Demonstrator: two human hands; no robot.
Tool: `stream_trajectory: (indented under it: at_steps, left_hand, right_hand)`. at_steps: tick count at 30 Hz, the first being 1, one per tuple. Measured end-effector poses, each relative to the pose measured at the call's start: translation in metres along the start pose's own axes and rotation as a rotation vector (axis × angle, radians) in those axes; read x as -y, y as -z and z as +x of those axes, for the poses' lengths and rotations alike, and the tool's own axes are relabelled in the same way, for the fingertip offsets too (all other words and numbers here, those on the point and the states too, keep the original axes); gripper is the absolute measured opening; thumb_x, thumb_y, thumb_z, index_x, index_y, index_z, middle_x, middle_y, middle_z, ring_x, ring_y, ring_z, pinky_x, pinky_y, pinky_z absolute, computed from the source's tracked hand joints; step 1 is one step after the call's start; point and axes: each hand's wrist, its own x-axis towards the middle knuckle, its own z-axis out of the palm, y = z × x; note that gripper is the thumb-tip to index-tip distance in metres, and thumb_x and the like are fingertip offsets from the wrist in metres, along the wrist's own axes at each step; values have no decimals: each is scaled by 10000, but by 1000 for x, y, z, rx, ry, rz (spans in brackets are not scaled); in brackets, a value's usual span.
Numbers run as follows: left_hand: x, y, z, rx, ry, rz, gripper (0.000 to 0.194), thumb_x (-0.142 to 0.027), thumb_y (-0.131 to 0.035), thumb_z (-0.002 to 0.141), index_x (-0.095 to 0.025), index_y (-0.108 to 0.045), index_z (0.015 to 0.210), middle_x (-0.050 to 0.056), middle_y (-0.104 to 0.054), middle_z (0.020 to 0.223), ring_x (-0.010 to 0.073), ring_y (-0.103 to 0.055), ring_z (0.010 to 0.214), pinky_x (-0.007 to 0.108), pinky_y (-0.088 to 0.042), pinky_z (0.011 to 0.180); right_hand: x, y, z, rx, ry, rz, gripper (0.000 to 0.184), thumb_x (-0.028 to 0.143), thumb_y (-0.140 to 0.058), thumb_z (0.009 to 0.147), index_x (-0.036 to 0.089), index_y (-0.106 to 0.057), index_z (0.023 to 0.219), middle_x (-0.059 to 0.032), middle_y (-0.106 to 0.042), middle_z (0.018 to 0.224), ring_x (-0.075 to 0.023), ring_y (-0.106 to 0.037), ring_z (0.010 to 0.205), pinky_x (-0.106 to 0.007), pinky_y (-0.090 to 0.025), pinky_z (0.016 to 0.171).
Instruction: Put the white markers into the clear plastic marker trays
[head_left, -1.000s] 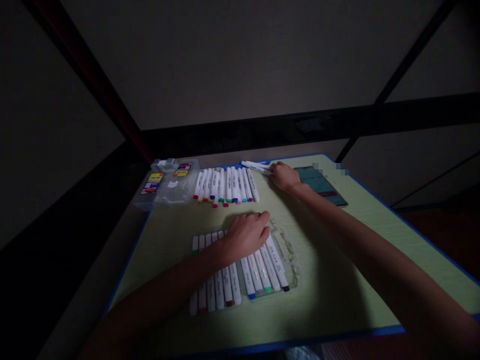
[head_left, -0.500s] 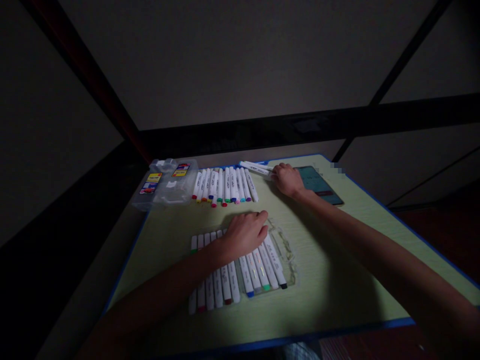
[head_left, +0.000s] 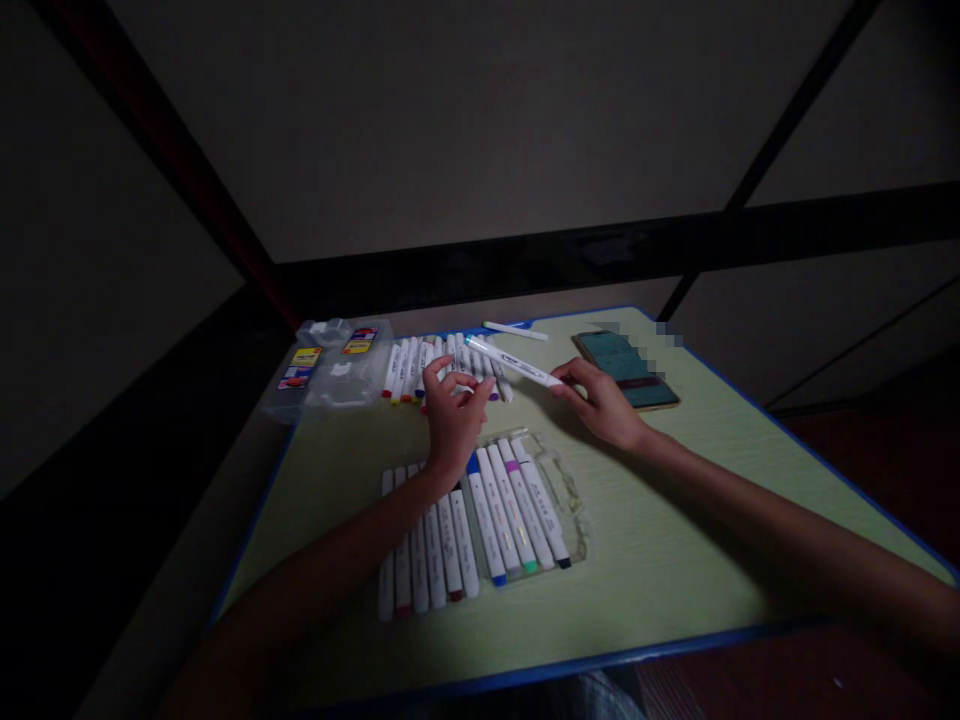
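Note:
My right hand [head_left: 602, 405] pinches one end of a white marker [head_left: 512, 361] and holds it in the air over the table [head_left: 660, 520]. My left hand [head_left: 452, 418] is raised just left of the marker, fingers loosely spread, close to its far end but holding nothing. Below both hands a near row of white markers [head_left: 465, 525] with coloured caps lies partly in a clear tray [head_left: 566, 505]. A far row of markers [head_left: 439, 365] lies beyond my hands. One lone marker [head_left: 516, 331] rests at the table's back edge.
A clear plastic case [head_left: 330, 372] with coloured stickers sits at the back left corner. A phone [head_left: 626, 368] with a lit screen lies at the back right. The table has a blue rim [head_left: 525, 672]; dark bars and walls surround it.
My right hand lifted one marker from the back edge and drew it towards me. My left hand rose off the near row of markers and opened beside the lifted marker.

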Motion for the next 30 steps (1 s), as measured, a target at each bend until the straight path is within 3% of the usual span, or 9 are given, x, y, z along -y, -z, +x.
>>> stream_trajectory:
  at_steps: [5, 8, 13, 17, 20, 24, 30]
  left_hand:
    - [-1, 1, 1, 20, -32, -83, 379, -196, -564, 751, -218, -362, 1071, -70, -488, 665, 18, -380, 329, 144, -274, 282]
    - [0, 2, 1, 48, -82, -90, 225, -204, -508, 800, -205, -427, 1010, -72, -470, 588, 25, -372, 336, 144, -282, 300]
    - [0, 3, -1, 87, -107, -147, 69, -253, -488, 832, -197, -452, 851, -70, -460, 555, 22, -378, 356, 137, -275, 316]
    - [-2, 4, -1, 61, -120, -227, 113, -289, -511, 827, -203, -440, 839, -69, -490, 572, 18, -379, 353, 135, -251, 305]
    - [-3, 5, -1, 62, -128, -281, 141, -310, -531, 818, -204, -438, 825, -68, -502, 564, 17, -368, 345, 136, -234, 299]
    - [-1, 5, -1, 105, -130, -296, 157, -316, -553, 806, -202, -445, 819, -64, -514, 555, 17, -369, 345, 139, -233, 303]
    - [0, 4, 0, 164, -118, -272, 158, -309, -556, 793, -196, -446, 808, -67, -519, 541, 17, -368, 340, 136, -239, 306]
  right_hand:
    - [10, 10, -13, 77, 84, 17, 158, 289, -433, 871, 173, -536, 895, -56, -531, 813, -177, -513, 754, -312, -417, 689]
    - [13, 13, -16, 91, 97, 23, 156, 287, -438, 871, 172, -538, 905, -60, -536, 819, -180, -515, 760, -320, -417, 690]
    - [19, 17, -16, -23, 46, 89, 123, 290, -503, 840, 188, -566, 865, -49, -552, 831, -177, -523, 796, -331, -416, 728]
    - [23, 14, -12, -318, -162, 453, 205, 312, -602, 768, 236, -560, 954, -13, -554, 900, -143, -538, 812, -305, -433, 745]
    - [28, 5, -10, -470, -374, 796, 256, 317, -656, 713, 265, -569, 948, 23, -552, 873, -94, -549, 729, -237, -445, 647]
    - [39, -7, -11, -354, -564, 1157, 323, 302, -729, 625, 261, -592, 915, 52, -566, 741, -54, -544, 610, -168, -430, 530]
    - [43, -8, -10, -360, -460, 1293, 245, 282, -759, 595, 206, -636, 793, 64, -565, 581, -29, -512, 525, -118, -437, 514]
